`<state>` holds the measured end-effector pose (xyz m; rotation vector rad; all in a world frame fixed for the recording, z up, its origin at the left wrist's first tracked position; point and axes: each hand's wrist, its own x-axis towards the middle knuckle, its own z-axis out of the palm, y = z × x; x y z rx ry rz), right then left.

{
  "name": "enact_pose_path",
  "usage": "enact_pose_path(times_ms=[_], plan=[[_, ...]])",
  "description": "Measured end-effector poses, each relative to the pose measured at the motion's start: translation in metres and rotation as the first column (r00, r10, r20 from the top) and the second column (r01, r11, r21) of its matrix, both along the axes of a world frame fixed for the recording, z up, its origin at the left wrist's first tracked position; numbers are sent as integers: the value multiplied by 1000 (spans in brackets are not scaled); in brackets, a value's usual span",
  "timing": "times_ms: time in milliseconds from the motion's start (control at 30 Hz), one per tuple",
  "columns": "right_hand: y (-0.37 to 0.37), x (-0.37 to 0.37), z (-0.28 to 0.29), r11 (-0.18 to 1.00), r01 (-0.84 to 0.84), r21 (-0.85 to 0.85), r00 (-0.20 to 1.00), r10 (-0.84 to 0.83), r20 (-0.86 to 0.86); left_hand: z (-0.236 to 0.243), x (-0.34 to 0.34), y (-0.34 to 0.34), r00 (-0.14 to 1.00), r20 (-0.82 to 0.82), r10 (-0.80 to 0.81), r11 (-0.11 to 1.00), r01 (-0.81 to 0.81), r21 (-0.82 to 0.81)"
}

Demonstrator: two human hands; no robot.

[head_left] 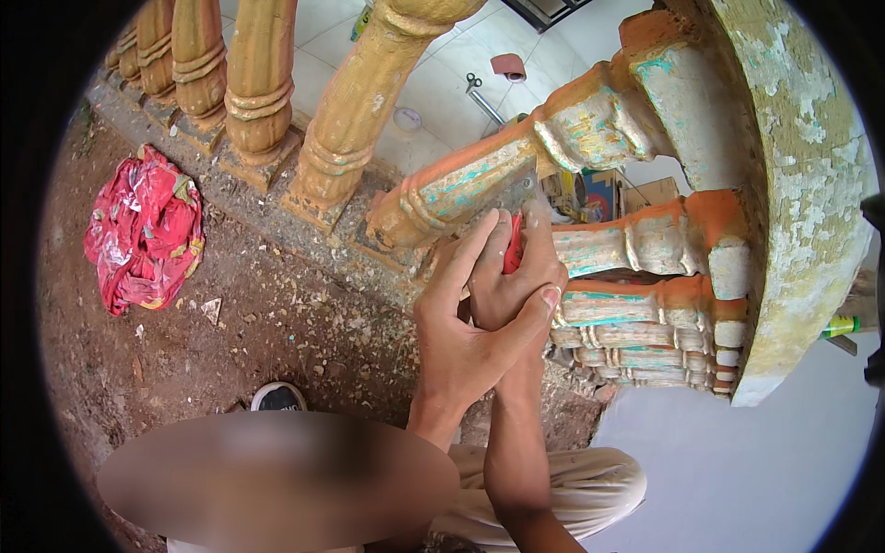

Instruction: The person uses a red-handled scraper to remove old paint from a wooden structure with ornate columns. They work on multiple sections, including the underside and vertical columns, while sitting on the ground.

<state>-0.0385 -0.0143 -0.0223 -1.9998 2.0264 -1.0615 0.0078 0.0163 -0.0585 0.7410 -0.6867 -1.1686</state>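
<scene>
A scraper with a red handle (513,249) and a grey metal blade (518,190) is in my right hand (516,288). The blade lies against a baluster (479,187) whose orange, white and turquoise paint is partly worn off. My left hand (466,346) is closed around my right hand from the left, its thumb lying across near the right wrist. Its fingers reach up beside the red handle. Part of the handle is hidden inside the grip.
Ochre balusters (263,83) stand at the upper left; several worn ones (636,304) line the right under a peeling rail (797,120). A crumpled red cloth (146,230) lies on flake-strewn dirt (277,323). Beyond are a reddish roll (509,66) and boxes (604,195).
</scene>
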Motion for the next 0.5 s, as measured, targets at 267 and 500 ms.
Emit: enact_pose_path(times_ms=[267, 500], plan=[[-1, -6, 12, 998, 23, 66, 997, -18, -73, 11, 1, 7, 998, 34, -58, 998, 57, 19], [-1, -12, 14, 981, -102, 166, 964, 139, -228, 9, -8, 9, 1000, -11, -9, 988, 11, 154]])
